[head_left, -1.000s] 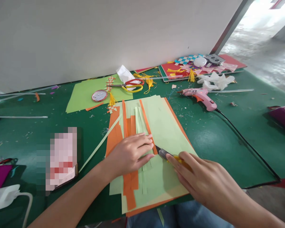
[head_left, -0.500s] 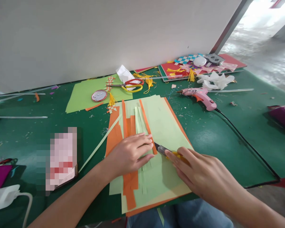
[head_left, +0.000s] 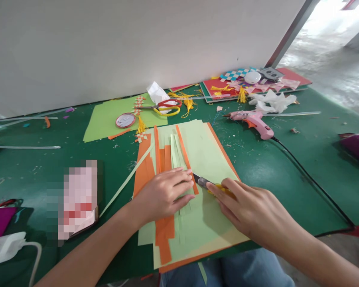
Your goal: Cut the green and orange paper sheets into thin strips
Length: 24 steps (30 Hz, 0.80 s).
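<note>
My right hand (head_left: 245,203) is closed round a yellow utility knife (head_left: 203,182), its dark blade touching or close to the edge of an orange strip (head_left: 184,149). My left hand (head_left: 170,193) lies flat, fingers spread, over orange and pale green paper strips and the lower part of that strip. Underneath are stacked pale green sheets (head_left: 209,151) with orange paper (head_left: 143,165) showing at the left and along the edges. A long pale green strip (head_left: 125,181) slants off the stack to the left.
Scissors (head_left: 169,107), a round tin (head_left: 125,120) and a yellow tassel (head_left: 141,125) lie behind on green paper (head_left: 100,119). A pink glue gun (head_left: 254,121) with a black cord is at right. A blurred phone (head_left: 80,199) and a white plug (head_left: 6,249) are at left.
My right hand and the knife have moved slightly up and left, bringing the blade higher along the orange strip. My left hand has stayed in place.
</note>
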Tool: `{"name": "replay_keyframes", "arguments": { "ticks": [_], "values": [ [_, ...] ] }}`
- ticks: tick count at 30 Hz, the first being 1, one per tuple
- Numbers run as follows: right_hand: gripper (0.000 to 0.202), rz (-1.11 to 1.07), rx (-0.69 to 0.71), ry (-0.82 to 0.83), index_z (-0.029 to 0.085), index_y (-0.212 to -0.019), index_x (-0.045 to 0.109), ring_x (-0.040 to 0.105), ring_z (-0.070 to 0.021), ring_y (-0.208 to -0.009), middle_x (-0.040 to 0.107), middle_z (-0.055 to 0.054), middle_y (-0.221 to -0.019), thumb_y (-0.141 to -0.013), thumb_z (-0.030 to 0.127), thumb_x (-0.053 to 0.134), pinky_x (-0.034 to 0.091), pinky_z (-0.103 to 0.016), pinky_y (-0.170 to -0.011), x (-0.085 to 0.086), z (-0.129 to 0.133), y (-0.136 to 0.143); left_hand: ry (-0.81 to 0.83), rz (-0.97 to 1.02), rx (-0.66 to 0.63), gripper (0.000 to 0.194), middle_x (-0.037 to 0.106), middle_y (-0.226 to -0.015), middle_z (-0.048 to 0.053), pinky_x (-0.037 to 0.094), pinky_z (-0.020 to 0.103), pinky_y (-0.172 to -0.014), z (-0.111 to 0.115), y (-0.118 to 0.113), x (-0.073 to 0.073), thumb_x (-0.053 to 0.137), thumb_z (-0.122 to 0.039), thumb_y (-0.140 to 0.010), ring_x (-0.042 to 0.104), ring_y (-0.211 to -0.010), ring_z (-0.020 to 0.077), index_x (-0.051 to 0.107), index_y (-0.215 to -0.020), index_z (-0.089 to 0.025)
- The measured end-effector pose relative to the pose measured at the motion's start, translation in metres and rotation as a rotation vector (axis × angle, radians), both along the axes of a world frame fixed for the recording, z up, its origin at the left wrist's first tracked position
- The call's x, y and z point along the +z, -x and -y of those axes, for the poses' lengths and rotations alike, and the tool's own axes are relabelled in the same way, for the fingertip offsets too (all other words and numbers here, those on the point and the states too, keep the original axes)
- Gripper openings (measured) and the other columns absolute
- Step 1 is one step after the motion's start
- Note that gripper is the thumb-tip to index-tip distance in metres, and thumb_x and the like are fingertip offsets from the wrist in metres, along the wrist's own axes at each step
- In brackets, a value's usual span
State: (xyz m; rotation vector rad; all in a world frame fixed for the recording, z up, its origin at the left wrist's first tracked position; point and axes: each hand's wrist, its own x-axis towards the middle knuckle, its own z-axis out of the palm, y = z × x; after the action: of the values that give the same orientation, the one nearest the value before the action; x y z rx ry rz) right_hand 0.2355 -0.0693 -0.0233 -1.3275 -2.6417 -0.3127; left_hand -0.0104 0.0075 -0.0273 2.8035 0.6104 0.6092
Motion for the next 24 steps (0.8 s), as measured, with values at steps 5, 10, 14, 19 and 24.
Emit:
{"name": "replay_keyframes", "arguments": {
  "ticks": [5,10,14,19,24],
  "values": [
    [0.040,0.005,-0.008,-0.010,0.013,-0.128,0.057,0.053,-0.0127,-0.062,0.056,-0.003,-0.085,-0.088,0.015,0.053,0.033,-0.030,-0.047,-0.0014,-0.0047,0.0014,-0.010,0.000,0.002,0.021,0.069,-0.109,0.008,0.042,0.036,-0.111,-0.0003,-0.0006,-0.0008,0.056,-0.027,-0.095,0.059,-0.119,0.0193,0.064,-0.107,-0.011],
    [0.041,0.008,-0.007,-0.028,0.012,-0.130,0.055,0.052,-0.0128,-0.061,0.056,-0.003,-0.083,-0.089,0.016,0.051,0.032,-0.030,-0.045,-0.0014,-0.0084,0.0020,-0.021,-0.005,0.006,0.022,0.069,-0.111,0.009,0.044,0.036,-0.110,0.0000,0.0004,-0.0009,0.055,-0.027,-0.095,0.060,-0.118,0.0198,0.065,-0.107,-0.011],
    [0.042,0.032,0.003,-0.032,0.011,-0.130,0.054,0.053,-0.0136,-0.061,0.055,-0.003,-0.082,-0.088,0.012,0.052,0.033,-0.030,-0.045,0.0003,-0.0064,0.0014,-0.041,-0.003,0.015,0.022,0.069,-0.111,0.009,0.044,0.037,-0.109,0.0020,0.0002,-0.0009,0.055,-0.027,-0.095,0.060,-0.117,0.0203,0.065,-0.107,-0.011],
    [0.048,0.024,0.035,0.001,0.011,-0.135,0.049,0.055,-0.0148,-0.064,0.053,-0.003,-0.083,-0.087,0.008,0.050,0.034,-0.031,-0.045,0.0010,-0.0014,-0.0002,-0.035,0.007,0.070,0.019,0.068,-0.115,0.008,0.043,0.037,-0.110,0.0041,-0.0053,0.0013,0.055,-0.024,-0.095,0.059,-0.118,0.0193,0.065,-0.108,-0.014],
    [0.046,-0.003,0.035,0.012,0.011,-0.133,0.049,0.056,-0.0150,-0.065,0.054,-0.004,-0.084,-0.087,0.007,0.048,0.036,-0.031,-0.047,-0.0001,-0.0011,-0.0006,-0.004,-0.086,0.119,0.041,0.056,-0.135,0.013,0.037,0.049,-0.113,-0.0039,-0.0010,0.0008,0.054,-0.046,-0.093,0.043,-0.135,0.0270,0.062,-0.120,-0.016]
  ]
}}
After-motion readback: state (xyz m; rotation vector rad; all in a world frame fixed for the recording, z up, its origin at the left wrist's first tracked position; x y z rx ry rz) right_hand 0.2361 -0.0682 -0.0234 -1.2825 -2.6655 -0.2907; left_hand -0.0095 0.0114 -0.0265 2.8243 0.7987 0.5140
